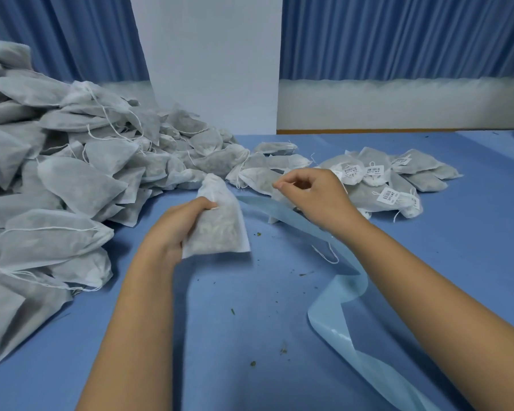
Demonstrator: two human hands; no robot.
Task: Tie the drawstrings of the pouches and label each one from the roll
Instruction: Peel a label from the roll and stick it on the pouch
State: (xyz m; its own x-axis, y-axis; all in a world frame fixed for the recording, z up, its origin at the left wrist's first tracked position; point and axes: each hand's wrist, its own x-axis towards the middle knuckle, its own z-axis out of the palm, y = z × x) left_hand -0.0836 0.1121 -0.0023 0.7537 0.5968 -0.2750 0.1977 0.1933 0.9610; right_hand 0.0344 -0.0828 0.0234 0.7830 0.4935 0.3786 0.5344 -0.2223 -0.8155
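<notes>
My left hand (pixel 175 223) grips a white fabric pouch (pixel 220 229) with dried herbs inside, holding it upright above the blue table. My right hand (pixel 312 194) is raised to the right of it, thumb and forefinger pinched together; whether they hold a string or a label is too small to tell. A pale blue label backing strip (pixel 336 295) runs from under my right hand toward the bottom right. A large heap of unlabelled pouches (pixel 66 179) fills the left. A small pile of labelled pouches (pixel 389 182) lies behind my right hand.
The blue table (pixel 250 336) carries scattered herb crumbs near the middle. A loose white string (pixel 327 253) lies under my right forearm. A white panel and blue curtains stand behind the table's far edge.
</notes>
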